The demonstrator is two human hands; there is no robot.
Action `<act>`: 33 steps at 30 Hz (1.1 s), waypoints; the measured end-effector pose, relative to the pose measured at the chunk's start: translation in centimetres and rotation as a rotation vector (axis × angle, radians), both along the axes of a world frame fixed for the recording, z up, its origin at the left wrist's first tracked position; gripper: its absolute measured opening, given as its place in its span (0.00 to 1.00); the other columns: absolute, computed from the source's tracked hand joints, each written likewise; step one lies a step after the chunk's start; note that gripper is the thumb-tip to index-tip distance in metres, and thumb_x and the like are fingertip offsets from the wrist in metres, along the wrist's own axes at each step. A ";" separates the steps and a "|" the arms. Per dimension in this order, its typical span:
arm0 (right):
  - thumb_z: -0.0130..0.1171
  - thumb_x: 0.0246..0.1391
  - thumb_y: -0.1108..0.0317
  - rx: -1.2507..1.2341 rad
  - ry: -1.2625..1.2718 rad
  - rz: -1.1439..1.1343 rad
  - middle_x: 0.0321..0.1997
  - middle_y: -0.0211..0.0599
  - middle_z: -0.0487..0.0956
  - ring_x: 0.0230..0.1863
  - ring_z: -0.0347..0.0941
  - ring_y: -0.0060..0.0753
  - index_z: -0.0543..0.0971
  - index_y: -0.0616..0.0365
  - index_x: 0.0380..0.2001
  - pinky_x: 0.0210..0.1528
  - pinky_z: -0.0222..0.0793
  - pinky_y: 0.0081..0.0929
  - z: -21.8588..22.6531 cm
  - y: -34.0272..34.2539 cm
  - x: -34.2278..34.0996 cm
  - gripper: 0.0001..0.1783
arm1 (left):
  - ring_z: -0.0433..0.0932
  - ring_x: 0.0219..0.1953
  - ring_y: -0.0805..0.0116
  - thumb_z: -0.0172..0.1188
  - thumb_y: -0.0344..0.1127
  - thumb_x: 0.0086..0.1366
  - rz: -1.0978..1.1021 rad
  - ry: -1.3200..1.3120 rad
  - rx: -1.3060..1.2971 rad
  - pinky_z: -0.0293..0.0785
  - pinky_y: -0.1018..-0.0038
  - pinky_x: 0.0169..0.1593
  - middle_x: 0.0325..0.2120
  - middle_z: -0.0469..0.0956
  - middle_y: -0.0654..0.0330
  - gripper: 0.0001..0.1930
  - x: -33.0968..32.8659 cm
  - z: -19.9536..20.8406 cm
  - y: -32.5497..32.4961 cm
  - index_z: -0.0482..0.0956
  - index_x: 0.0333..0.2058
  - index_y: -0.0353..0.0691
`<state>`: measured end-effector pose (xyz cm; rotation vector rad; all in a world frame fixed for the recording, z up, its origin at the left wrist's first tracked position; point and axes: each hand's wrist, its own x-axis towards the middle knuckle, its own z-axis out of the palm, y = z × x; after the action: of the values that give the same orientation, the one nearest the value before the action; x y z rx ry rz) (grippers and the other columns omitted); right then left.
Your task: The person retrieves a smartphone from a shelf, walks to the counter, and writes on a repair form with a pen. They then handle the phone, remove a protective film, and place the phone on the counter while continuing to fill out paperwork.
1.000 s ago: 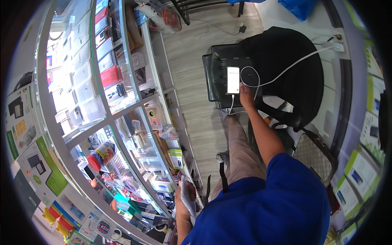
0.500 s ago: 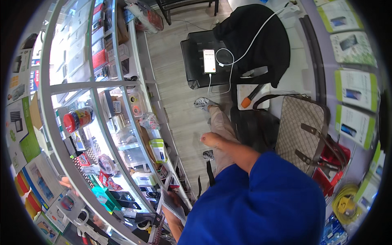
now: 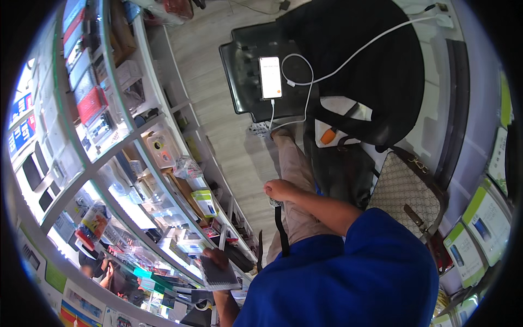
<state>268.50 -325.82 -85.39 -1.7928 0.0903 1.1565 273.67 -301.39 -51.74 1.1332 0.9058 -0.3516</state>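
Observation:
My left hand (image 3: 217,258) grips a small, flat, grey notepad (image 3: 220,276), its fingers over the upper edge, beside the glass display case (image 3: 143,143). Over my trousered thigh, my right hand (image 3: 279,189) is loosely curled, with nothing seen in it. Ahead, a black chair (image 3: 245,82) carries a phone (image 3: 270,77) with a lit white screen. A white charging cable (image 3: 357,53) is plugged into the phone and loops over a black cloth (image 3: 365,30) on the chair.
Stocked shelves line my left, with a red-lidded jar (image 3: 91,226) among the goods. To the right are a patterned handbag (image 3: 406,188), an orange-headed microphone (image 3: 328,135) and boxed phone goods (image 3: 466,253) along the wall. The tiled floor (image 3: 218,131) runs between.
The view has shifted forward, so the chair and phone appear larger and closer. My left hand has raised the notepad, showing more of its face. My right hand stays over my thigh.

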 end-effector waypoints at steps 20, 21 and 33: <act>0.69 0.66 0.51 0.448 0.058 1.928 0.55 0.42 0.86 0.55 0.83 0.37 0.78 0.64 0.61 0.60 0.76 0.36 42.2 28.7 -15.9 0.31 | 0.73 0.38 0.76 0.58 0.56 0.79 1.350 -0.275 0.754 0.74 0.74 0.42 0.35 0.77 0.64 0.23 -40.9 7.4 2.4 0.79 0.46 0.38; 0.69 0.67 0.52 0.424 0.097 1.981 0.55 0.42 0.86 0.56 0.83 0.37 0.78 0.64 0.61 0.59 0.76 0.36 42.8 30.0 -20.4 0.30 | 0.73 0.38 0.76 0.58 0.57 0.78 1.474 -0.265 0.779 0.73 0.74 0.44 0.35 0.78 0.64 0.23 -44.9 7.5 2.1 0.79 0.46 0.38; 0.60 0.74 0.55 0.344 0.589 2.187 0.47 0.40 0.86 0.45 0.85 0.29 0.77 0.61 0.57 0.43 0.81 0.26 42.0 37.3 -63.7 0.21 | 0.74 0.46 0.74 0.61 0.45 0.78 2.334 -0.273 0.893 0.72 0.72 0.54 0.43 0.77 0.61 0.17 -82.4 10.5 -0.1 0.76 0.51 0.36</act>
<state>204.80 -288.54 -43.40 -0.5413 -1.9662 2.7028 191.22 -301.47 -41.22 0.1639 1.5368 2.1701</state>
